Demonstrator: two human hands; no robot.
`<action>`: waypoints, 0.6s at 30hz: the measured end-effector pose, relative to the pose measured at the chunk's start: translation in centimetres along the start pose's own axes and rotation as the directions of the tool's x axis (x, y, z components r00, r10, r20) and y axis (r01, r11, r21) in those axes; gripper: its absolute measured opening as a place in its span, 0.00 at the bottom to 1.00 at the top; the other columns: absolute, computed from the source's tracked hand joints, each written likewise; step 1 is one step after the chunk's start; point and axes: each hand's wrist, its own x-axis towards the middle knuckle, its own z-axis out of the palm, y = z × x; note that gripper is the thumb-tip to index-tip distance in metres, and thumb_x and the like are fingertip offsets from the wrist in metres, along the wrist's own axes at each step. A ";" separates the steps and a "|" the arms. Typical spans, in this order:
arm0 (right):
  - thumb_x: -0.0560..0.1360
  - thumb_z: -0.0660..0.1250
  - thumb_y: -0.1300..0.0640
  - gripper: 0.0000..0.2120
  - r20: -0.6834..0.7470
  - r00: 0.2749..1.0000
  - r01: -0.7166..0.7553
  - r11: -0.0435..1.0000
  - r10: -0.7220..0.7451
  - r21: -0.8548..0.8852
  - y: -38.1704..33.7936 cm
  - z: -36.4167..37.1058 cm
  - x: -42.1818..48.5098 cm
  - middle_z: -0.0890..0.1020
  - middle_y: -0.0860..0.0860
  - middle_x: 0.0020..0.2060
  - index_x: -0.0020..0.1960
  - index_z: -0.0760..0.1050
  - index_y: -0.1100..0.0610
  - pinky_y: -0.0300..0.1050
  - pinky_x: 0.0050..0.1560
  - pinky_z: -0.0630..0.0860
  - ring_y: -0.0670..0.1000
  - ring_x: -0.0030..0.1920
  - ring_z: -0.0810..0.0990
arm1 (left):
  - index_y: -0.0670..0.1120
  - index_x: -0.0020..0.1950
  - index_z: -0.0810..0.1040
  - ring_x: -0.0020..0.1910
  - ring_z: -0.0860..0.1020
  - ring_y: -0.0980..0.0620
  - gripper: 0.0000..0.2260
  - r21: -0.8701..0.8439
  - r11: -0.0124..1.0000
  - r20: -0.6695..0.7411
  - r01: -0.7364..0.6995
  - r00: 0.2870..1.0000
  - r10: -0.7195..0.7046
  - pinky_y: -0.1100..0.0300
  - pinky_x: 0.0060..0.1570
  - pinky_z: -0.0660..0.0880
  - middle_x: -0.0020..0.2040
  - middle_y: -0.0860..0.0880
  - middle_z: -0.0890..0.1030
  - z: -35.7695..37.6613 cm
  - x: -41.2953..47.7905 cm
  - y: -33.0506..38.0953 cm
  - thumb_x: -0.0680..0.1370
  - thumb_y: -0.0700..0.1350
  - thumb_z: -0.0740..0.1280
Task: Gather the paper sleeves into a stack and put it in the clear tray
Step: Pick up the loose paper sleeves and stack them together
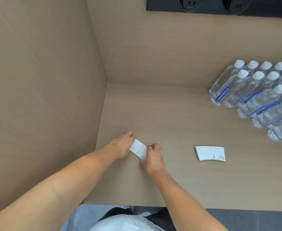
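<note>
**Held sleeves vs. second pile: gap runs toward 3 o'clock**

Left hand [123, 144] pinches the far-left end of a small bunch of paper sleeves [138, 148]; right hand [152, 157] pinches the near-right end. The bunch is tilted, long axis roughly 10-to-4 o'clock. A second pile of sleeves [210, 153] lies flat on the counter [170, 114], well apart at 3 o'clock, long axis 9-to-3. Right hand is nearer it. Clear tray isn't in view. Water bottles [257, 95] stand at 2 o'clock.
</note>
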 end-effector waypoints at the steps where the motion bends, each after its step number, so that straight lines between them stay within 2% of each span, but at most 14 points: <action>1: 0.72 0.67 0.58 0.18 0.002 1.000 0.012 1.000 -0.012 0.005 0.2 -0.2 0.0 0.67 0.53 0.59 0.60 0.69 0.60 0.50 0.54 0.77 0.55 0.61 0.66 | 0.44 0.55 0.69 0.49 0.75 0.44 0.10 0.034 0.999 0.012 -0.008 1.000 0.007 0.54 0.41 0.68 0.57 0.49 0.67 -0.2 -0.2 0.0 0.75 0.39 0.64; 4: 0.71 0.67 0.60 0.18 0.017 0.999 0.036 0.999 -0.036 0.017 1.2 -1.1 -0.1 0.67 0.52 0.59 0.60 0.68 0.60 0.47 0.56 0.75 0.54 0.59 0.66 | 0.44 0.58 0.69 0.53 0.74 0.45 0.16 0.122 0.992 0.049 -0.044 0.998 0.038 0.55 0.43 0.66 0.57 0.49 0.68 -1.2 -0.9 0.5 0.75 0.48 0.67; 6: 0.71 0.67 0.60 0.19 0.018 0.998 0.067 0.998 -0.067 0.013 2.1 -1.7 -0.3 0.67 0.52 0.60 0.60 0.69 0.60 0.46 0.58 0.73 0.53 0.60 0.65 | 0.44 0.58 0.69 0.52 0.74 0.45 0.18 0.136 0.988 0.042 -0.069 0.997 0.064 0.56 0.43 0.66 0.57 0.48 0.69 -1.6 -1.2 1.2 0.73 0.51 0.68; 11: 0.70 0.67 0.60 0.20 0.007 0.993 0.117 0.993 -0.117 0.009 5.0 -4.2 -0.6 0.66 0.52 0.60 0.61 0.69 0.59 0.46 0.59 0.73 0.53 0.61 0.64 | 0.44 0.56 0.70 0.44 0.67 0.50 0.21 0.140 0.985 0.012 -0.104 0.995 0.104 0.56 0.43 0.66 0.53 0.50 0.69 -2.6 -0.8 4.2 0.71 0.56 0.68; 14: 0.70 0.67 0.61 0.22 0.010 0.989 0.145 0.989 -0.145 0.004 7.4 -6.3 -0.5 0.66 0.52 0.61 0.63 0.68 0.60 0.44 0.61 0.71 0.54 0.63 0.64 | 0.45 0.56 0.71 0.44 0.68 0.50 0.22 0.120 0.989 -0.010 -0.091 0.996 0.093 0.57 0.43 0.67 0.49 0.52 0.67 -2.7 -0.1 6.6 0.70 0.58 0.68; 18: 0.71 0.68 0.61 0.28 0.020 0.985 0.173 0.985 -0.173 -0.017 11.7 -9.9 -0.3 0.65 0.52 0.64 0.69 0.66 0.59 0.43 0.65 0.69 0.53 0.65 0.64 | 0.46 0.55 0.71 0.44 0.70 0.49 0.21 0.056 0.997 -0.040 -0.048 0.998 0.050 0.57 0.42 0.66 0.49 0.51 0.70 -2.2 0.9 11.6 0.70 0.59 0.67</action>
